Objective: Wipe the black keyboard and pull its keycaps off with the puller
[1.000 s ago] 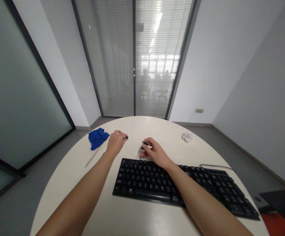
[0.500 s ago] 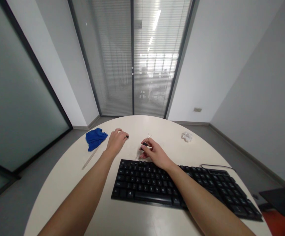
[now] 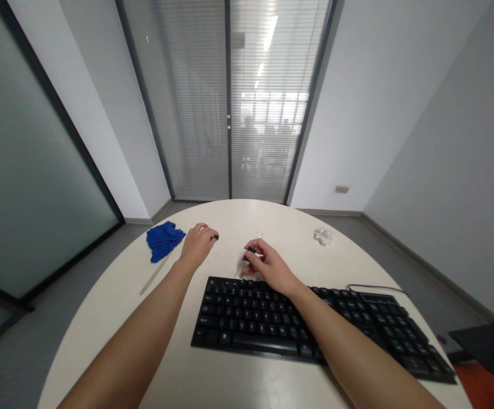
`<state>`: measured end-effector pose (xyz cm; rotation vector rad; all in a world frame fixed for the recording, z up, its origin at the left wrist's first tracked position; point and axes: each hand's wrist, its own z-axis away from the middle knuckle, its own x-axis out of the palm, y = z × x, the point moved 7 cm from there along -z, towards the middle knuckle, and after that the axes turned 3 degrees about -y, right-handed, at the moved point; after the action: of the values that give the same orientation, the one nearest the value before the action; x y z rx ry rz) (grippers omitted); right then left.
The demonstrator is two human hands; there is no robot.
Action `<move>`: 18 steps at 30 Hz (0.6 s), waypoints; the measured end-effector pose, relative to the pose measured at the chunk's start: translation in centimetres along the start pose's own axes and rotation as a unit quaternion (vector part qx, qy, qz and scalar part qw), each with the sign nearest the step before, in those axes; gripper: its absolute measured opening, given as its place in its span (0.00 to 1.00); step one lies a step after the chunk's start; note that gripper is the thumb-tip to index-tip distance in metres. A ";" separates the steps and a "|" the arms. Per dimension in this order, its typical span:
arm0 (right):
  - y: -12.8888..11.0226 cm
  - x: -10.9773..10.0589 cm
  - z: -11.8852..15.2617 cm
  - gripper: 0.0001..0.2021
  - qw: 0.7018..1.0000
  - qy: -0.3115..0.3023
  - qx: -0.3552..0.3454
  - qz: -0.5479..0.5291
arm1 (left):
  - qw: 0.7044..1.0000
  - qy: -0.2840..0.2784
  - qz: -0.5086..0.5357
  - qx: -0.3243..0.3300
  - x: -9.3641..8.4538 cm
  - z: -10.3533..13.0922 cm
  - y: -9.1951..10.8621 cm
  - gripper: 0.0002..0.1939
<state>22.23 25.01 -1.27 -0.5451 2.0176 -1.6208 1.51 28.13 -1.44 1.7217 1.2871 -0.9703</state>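
Observation:
My left hand (image 3: 196, 245) is at the left, beside a blue cloth (image 3: 164, 241), its fingers curled around a small black piece (image 3: 215, 237) about the size of a keycap. Just beyond the keyboard's back edge, my right hand (image 3: 269, 266) pinches another small black piece (image 3: 251, 250) between thumb and fingers. Thin clear or pale strands (image 3: 258, 234) show near its fingertips; I cannot make out what they belong to. The black keyboard (image 3: 250, 321) lies across the front of the table, partly covered by my right forearm.
A pale thin stick (image 3: 153, 279) lies by the blue cloth on the round cream table (image 3: 102, 335). A crumpled white wad (image 3: 323, 236) sits at the back right. The keyboard's cable (image 3: 377, 288) curves behind its right end. A dark chair part (image 3: 488, 345) stands at the right.
My left hand has shifted slightly to the left with its black piece. My right hand stays almost in place, still pinching its piece.

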 end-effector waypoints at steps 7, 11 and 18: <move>0.0 0.0 0.0 0.16 1.000 -0.001 0.002 0.009 | 1.000 0.002 0.012 -0.005 0.0 0.0 0.1 0.11; -0.1 0.0 0.0 0.16 1.000 0.003 -0.001 0.013 | 1.000 -0.001 0.021 -0.011 0.0 0.0 0.0 0.10; -0.2 -0.3 0.1 0.15 1.000 0.010 -0.009 0.019 | 1.000 0.005 0.010 -0.022 -0.1 0.1 -0.2 0.10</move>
<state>22.50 25.05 -1.02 -0.4950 2.0466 -1.5945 1.30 28.02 -1.39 1.7059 1.2861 -0.9164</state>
